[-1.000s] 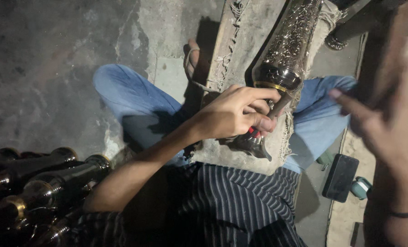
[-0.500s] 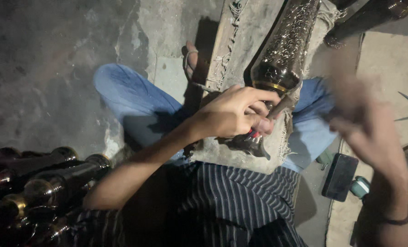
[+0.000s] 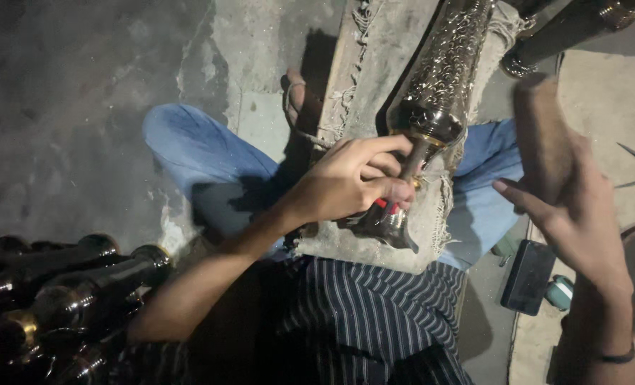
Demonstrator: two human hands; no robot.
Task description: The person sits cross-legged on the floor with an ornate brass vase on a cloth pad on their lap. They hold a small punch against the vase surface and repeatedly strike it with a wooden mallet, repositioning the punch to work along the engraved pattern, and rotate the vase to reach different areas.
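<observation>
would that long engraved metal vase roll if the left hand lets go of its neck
Probably: the engraved vase is round-bodied and lies on its side on the fringed pad, steadied only by the left hand. It looks metal, so likely rigid and fairly heavy. The polished surface may be slippery.

Setting: craft metalworking workshop, floor-level. Evidence, placed from the padded work block [image 3: 374,85] on the seated person's lap: engraved metal vase [image 3: 442,78] lying along it; row of dark, brass-banded vessels [image 3: 61,285] stacked well to its lower left; bare, stained concrete floor [image 3: 82,107] to its left; another dark vessel [image 3: 567,32] at its upper right.
</observation>
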